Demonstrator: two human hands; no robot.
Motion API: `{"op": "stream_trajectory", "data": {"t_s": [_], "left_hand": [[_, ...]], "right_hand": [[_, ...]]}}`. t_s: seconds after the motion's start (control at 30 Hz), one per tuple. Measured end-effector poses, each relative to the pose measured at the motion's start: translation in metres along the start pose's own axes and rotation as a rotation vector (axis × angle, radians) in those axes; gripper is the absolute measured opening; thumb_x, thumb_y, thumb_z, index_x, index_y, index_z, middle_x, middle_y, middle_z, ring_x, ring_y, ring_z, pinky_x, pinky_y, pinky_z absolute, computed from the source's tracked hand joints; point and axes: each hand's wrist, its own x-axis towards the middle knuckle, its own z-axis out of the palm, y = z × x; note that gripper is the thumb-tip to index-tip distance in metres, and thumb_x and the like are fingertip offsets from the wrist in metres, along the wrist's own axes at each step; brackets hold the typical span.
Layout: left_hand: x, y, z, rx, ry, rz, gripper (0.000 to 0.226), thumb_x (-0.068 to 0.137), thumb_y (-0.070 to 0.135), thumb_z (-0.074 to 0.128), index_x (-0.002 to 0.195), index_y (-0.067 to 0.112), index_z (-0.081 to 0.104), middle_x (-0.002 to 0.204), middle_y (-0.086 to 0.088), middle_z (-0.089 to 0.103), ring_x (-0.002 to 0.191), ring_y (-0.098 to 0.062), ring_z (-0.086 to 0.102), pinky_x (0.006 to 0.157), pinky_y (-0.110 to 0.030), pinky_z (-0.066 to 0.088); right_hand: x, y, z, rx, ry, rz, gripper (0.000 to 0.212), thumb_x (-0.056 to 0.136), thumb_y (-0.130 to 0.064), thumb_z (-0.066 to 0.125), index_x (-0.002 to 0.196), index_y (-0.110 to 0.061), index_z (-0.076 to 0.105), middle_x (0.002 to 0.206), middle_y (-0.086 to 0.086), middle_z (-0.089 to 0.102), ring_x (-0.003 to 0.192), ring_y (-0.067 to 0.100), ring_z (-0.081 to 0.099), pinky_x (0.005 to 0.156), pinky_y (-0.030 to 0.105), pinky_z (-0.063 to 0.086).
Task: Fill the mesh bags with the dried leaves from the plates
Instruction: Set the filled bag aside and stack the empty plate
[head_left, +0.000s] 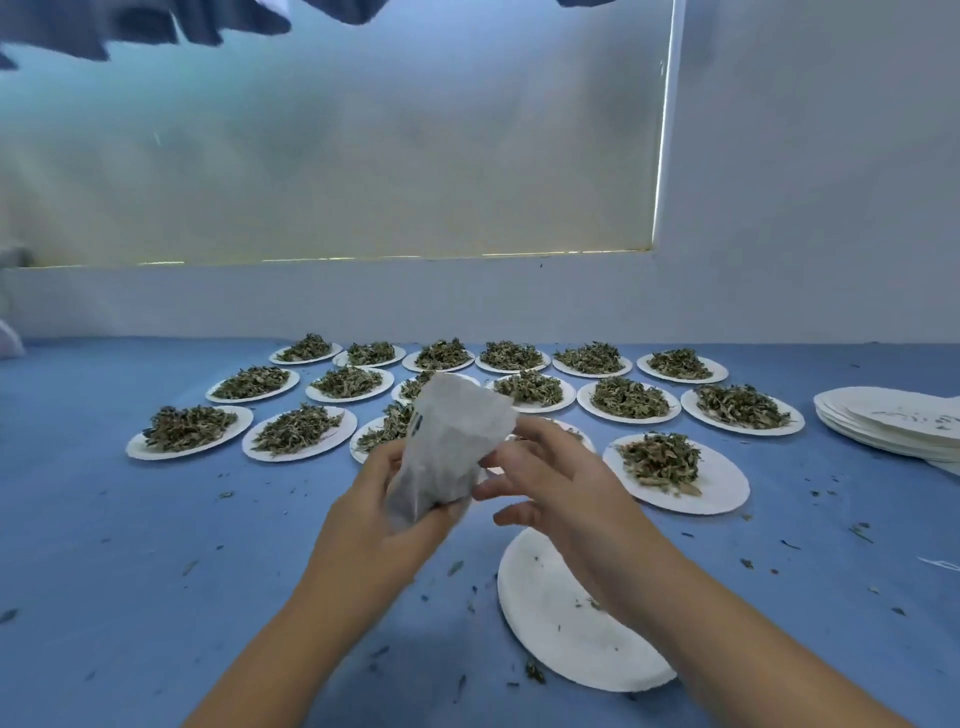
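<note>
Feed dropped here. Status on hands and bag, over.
Left hand grips mesh bag, raised. Right hand at its edge, grip unclear. Emptied plate beneath; full plates beyond, nothing blocking.
</note>
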Motion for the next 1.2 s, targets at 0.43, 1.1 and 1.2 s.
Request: {"op": "stream_trajectory", "data": {"t_s": [0.43,1.1,1.2], "left_hand": [[-0.055,-0.07,-0.244,0.266,0.067,-0.141,0.037,0.077,0.02,0.064,0.098,0.05,0.061,0.096,0.022,0.068,0.09,0.003,0.063,0.069,-0.009,0.047],[-0.022,-0.251,-0.424,0.661,0.71,-0.642,0.03,0.084,0.033,0.063,0.098,0.009,0.051,0.089,-0.006,0.057,0.082,-0.027,0.053,0.065,-0.035,0.041],[-0.024,-0.245,-0.422,0.601,0.725,-0.647,0.042,0.08,0.035,0.068,0.106,0.007,0.051,0.097,-0.009,0.06,0.091,-0.031,0.058,0.072,-0.04,0.047]], "right_hand": [[0.09,0.044,0.282,-0.136,-0.297,0.093,0.012,0.075,-0.018,0.069,0.086,-0.012,0.067,0.071,-0.001,0.065,0.065,0.013,0.063,0.065,0.032,0.055],[0.132,0.117,0.323,0.356,-0.277,0.423,0.016,0.092,-0.008,0.052,0.093,0.001,0.065,0.063,0.007,0.058,0.052,0.013,0.051,0.049,0.023,0.045],[0.131,0.117,0.323,0.364,-0.284,0.424,0.015,0.092,-0.007,0.052,0.094,0.001,0.065,0.064,0.007,0.058,0.053,0.014,0.051,0.051,0.024,0.045]]}}
